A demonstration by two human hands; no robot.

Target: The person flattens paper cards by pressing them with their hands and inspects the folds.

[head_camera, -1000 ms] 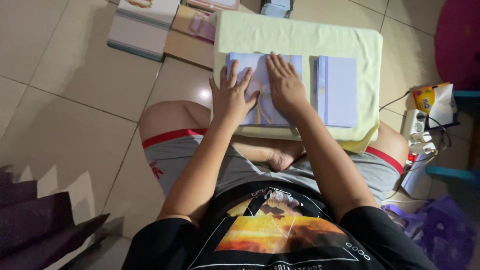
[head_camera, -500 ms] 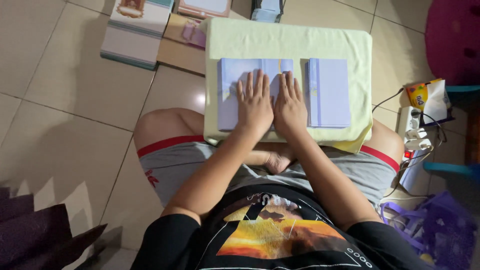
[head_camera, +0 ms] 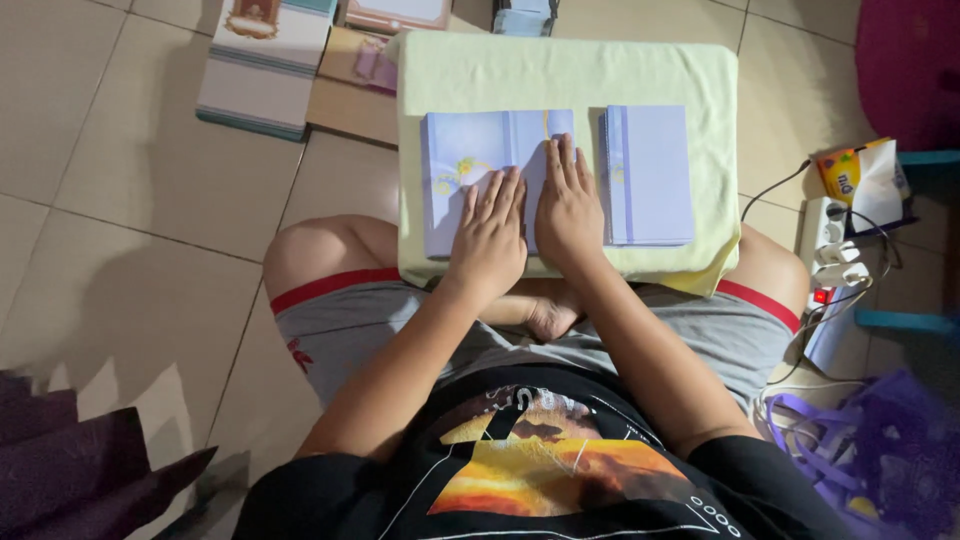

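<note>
While both hands lay flat, fingers together, left hand (head_camera: 487, 240) and right hand (head_camera: 567, 212) should have pressed the lilac card (head_camera: 470, 170) evenly along its fold.

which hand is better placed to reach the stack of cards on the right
Right. The right hand lies flat on the open card beside the stack; the left hand sits farther away.
</note>
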